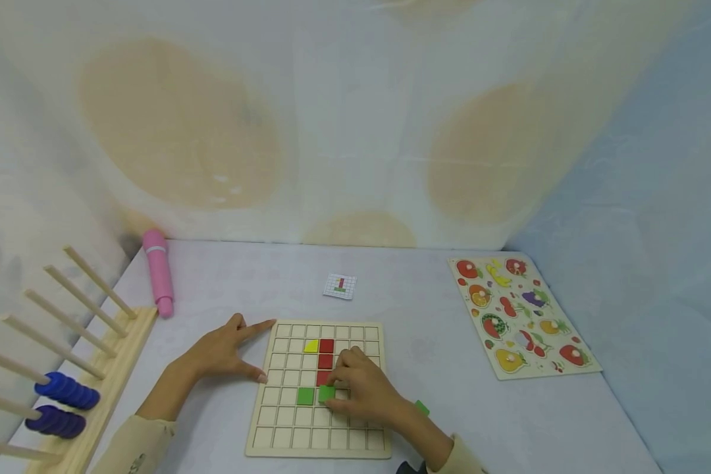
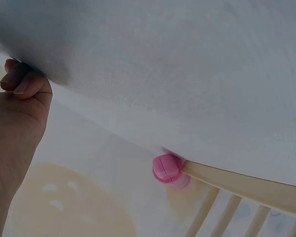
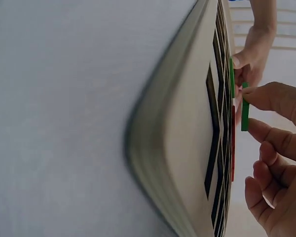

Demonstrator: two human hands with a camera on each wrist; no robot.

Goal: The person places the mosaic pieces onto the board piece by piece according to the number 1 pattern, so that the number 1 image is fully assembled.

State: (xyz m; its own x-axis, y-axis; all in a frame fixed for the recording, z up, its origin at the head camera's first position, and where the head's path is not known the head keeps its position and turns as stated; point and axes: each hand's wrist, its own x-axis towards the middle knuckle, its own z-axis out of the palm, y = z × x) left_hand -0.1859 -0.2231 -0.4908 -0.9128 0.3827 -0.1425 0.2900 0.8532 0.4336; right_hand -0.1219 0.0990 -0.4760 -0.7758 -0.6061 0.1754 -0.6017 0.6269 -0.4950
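In the head view a wooden grid board [image 1: 263,437] lies flat before me. My right hand [image 1: 367,390] pinches a green square tile [image 1: 326,394] between thumb and index finger over the lower middle cells. The right wrist view has this tile [image 3: 245,107] just above the board's surface. A second green tile [image 1: 305,396] sits one cell to the left. A column of red tiles [image 1: 326,361] stands above, its lowest partly hidden by my fingers, with a yellow curved-edge piece [image 1: 312,346] beside the top one. My left hand [image 1: 216,349] touches the board's left edge with spread thumb and index finger.
Behind the board lies a small pattern card [image 1: 340,286]. A wooden peg abacus [image 1: 121,359] with blue and purple beads and a pink pen-shaped object [image 1: 159,273] are at left. A fruit puzzle board [image 1: 524,319] lies at right. Another green piece [image 1: 422,407] shows beside my right forearm.
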